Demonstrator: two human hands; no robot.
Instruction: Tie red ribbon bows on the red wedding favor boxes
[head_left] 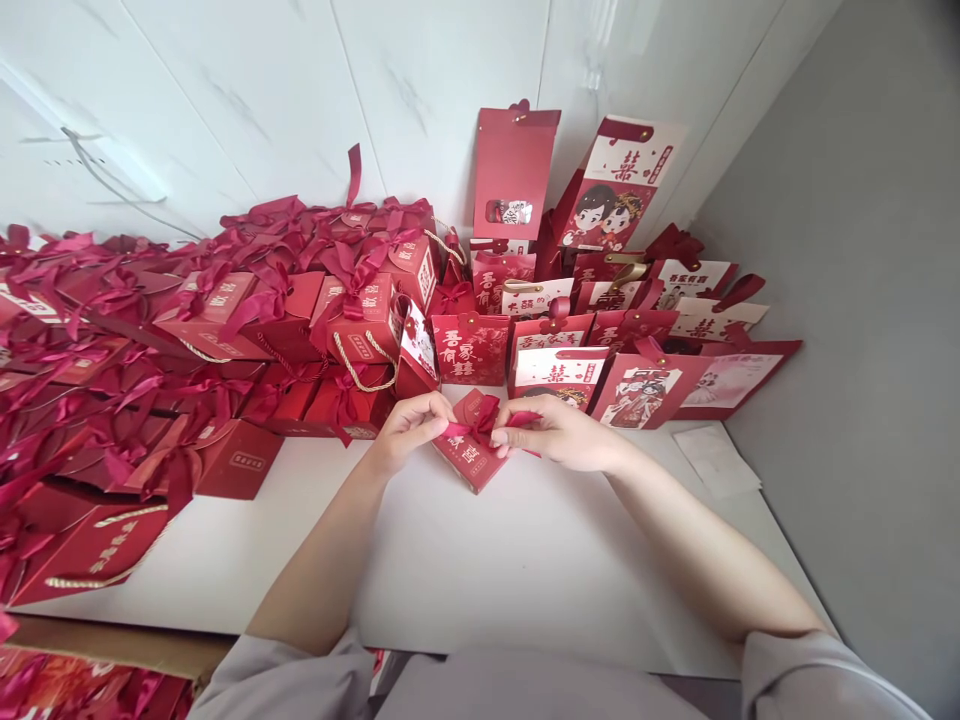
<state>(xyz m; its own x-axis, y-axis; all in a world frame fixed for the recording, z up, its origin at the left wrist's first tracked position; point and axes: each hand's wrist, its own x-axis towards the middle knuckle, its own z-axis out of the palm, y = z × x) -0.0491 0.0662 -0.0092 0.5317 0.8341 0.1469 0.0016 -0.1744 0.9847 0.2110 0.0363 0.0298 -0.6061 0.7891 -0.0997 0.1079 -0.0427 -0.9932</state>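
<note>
- The left hand [409,425] has its grip pinched closed on one end of a dark red ribbon [480,418], with thumb and fingertips pressed together over the strand.
- The right hand [555,432] is clenched the same way on the other end of the ribbon, and a short tail pokes out past its fingers.
- The ribbon runs straight between the two grips, with its bunched loops midway between them.
- Directly under the two grips, touching the ribbon, is a small red box [466,462] with gold characters. It sits tilted on the white counter [480,570], and its near corner points back toward the person.
- Just beyond the grips, on the far side, stands a row of red gift bags [555,370] printed with white panels and figures.
- Further behind the right grip, two tall bags lean on the wall: a plain red bag with a small window [514,175] and a bag with a cartoon couple [611,205].
- Beyond and outward from the left grip lies a large heap of ribboned red boxes [112,380]. The nearest one, a box with a rope handle [360,330], is close to that hand.
- Outward from the right grip, well apart from it, a white slip of paper [716,460] lies flat on the counter.
- Both forearms reach in from the near edge, and grey sleeves show at the bottom of the view.
</note>
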